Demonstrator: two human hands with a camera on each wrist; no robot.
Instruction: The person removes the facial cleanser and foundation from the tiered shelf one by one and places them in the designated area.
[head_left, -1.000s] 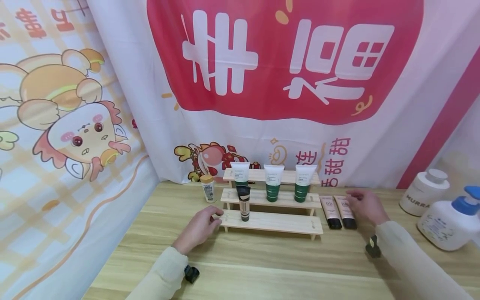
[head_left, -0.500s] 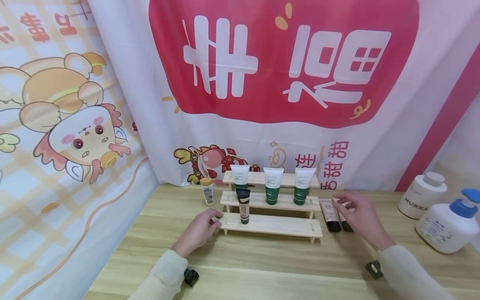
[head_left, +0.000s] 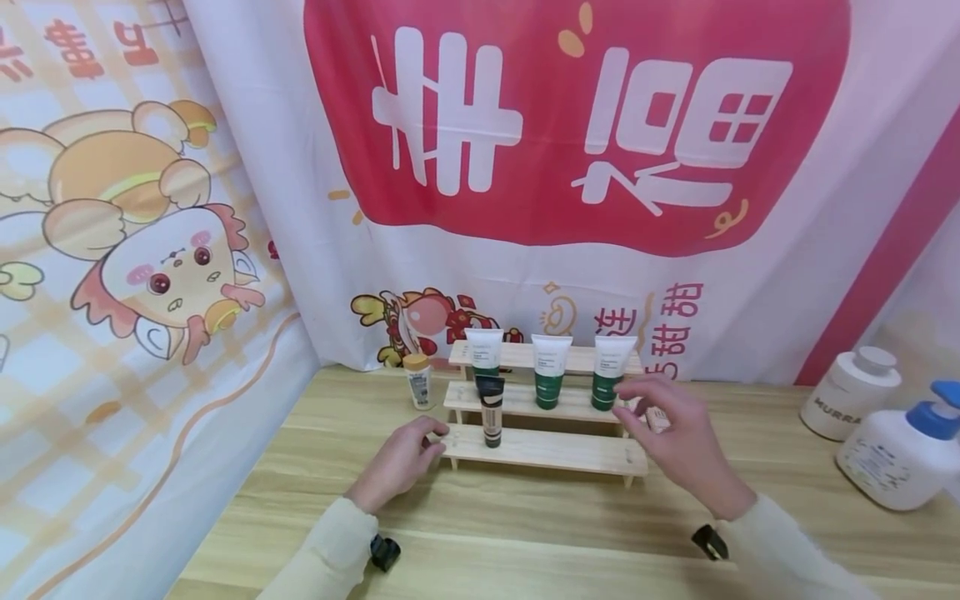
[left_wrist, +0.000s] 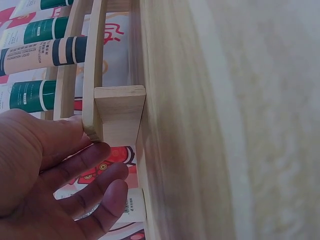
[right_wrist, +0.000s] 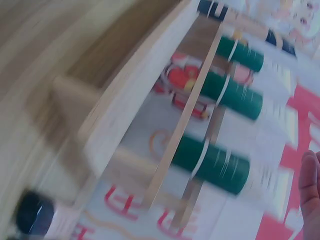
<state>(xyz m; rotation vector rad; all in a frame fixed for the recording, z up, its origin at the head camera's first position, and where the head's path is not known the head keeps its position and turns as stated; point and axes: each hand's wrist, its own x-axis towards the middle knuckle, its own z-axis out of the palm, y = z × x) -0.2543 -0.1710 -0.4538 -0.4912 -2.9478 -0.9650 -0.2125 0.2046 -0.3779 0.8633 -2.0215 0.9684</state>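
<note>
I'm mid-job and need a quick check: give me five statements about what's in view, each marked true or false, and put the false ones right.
1. The green-and-white tubes stand on the middle tier. True.
2. The left hand holds the pump bottle. False: it pinches the left end of the lowest tier.
3. The beige-and-black tube stands on the lowest tier. True.
4. The yellow-capped bottle is on the top tier. False: it stands on the table, left of the wooden rack.
5. The pump bottle stands to the right of the right hand. True.
</note>
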